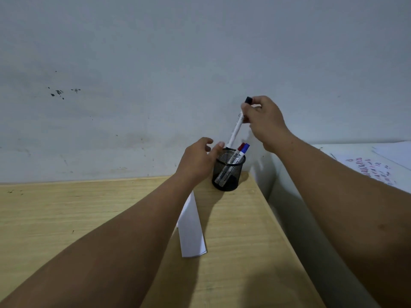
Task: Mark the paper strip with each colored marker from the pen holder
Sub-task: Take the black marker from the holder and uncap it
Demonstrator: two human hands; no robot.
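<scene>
Wooden desk [66, 218], pale grain, few dark specks near back-left. Grey-white wall [155, 63] behind w/ black smudges upper left. White surface at right holds printed sheets [364, 167], red + dark lettering, unreadable.

Pen holder [229, 172]: black wire mesh, fine grid pattern; raised marker [236, 125]: white barrel with dark print, black cap; second marker [241, 146]: red cap; third marker [245, 148]: blue cap, white barrel; paper strip [191, 230]: plain white; table [89, 207]: pale yellow wood grain; wall [178, 52]: grey-white, with dark specks; sheet [367, 167]: white with red characters.
</scene>
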